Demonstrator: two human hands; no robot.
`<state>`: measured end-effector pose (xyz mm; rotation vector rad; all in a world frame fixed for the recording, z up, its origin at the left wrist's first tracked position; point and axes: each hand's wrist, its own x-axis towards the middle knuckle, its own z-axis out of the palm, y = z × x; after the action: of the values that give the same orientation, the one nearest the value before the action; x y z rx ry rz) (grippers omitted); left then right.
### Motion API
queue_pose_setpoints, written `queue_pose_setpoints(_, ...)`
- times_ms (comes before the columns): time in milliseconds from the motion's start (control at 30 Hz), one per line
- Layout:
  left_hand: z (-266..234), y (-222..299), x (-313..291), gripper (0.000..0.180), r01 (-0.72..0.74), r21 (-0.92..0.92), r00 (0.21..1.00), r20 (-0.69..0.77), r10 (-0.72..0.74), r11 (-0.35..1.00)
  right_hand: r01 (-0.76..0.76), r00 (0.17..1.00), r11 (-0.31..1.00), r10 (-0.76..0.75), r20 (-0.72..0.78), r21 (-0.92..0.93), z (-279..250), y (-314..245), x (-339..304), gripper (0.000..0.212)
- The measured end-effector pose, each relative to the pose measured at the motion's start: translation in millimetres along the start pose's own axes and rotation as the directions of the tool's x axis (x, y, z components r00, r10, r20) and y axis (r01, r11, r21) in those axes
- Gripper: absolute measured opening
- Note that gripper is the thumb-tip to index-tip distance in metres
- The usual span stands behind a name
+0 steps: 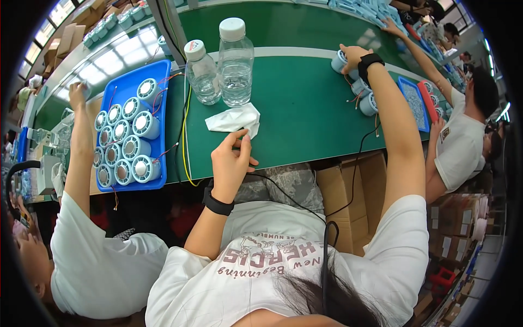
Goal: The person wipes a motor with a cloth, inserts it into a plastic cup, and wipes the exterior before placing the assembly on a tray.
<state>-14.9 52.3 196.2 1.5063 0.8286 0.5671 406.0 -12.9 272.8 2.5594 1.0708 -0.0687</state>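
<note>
My right hand (356,58), with a black band at the wrist, reaches to the far right of the green table and closes round a light blue round motor (339,64). Two more such motors (369,103) with thin wires sit just nearer, beside my forearm. Near the table's front edge, my left hand (233,163) is curled. Its fingertips pinch together at the lower corner of a crumpled white tissue (233,119); the exact contact is small and hard to see.
Two clear bottles (236,71) with white caps stand behind the tissue. On the left, a blue tray (163,73) holds several wired motors. Co-workers sit at both sides, one arm (80,131) reaching past the tray. A blue bin (412,103) lies right; an open carton (348,191) sits below.
</note>
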Motion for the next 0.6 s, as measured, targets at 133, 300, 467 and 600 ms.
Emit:
queue_pose_setpoints(133,3.2,-7.8,-2.0,0.019,-0.063,0.035,0.997,-0.033,0.064,0.997,-0.029,0.999,0.998,0.027,-0.037,-0.053,-36.8,-36.1,-0.3,0.072)
queue_pose_setpoints(300,5.0,-16.4,1.1,0.015,-0.166,0.116,0.977,-0.118,0.180,0.979,0.603,0.761,0.733,-0.410,-0.502,0.314,-82.9,-126.9,-11.5,0.043)
queue_pose_setpoints(467,11.9,-20.4,5.0,0.010,-0.314,0.217,0.928,-0.135,0.347,0.924,0.819,0.565,0.493,-0.605,-0.561,0.294,-107.7,-187.6,15.2,0.048)
queue_pose_setpoints(600,11.0,-21.6,4.4,0.009,-0.372,0.301,0.890,-0.153,0.429,0.878,0.804,0.591,0.417,-0.636,-0.496,0.424,-117.0,-233.1,52.0,0.053)
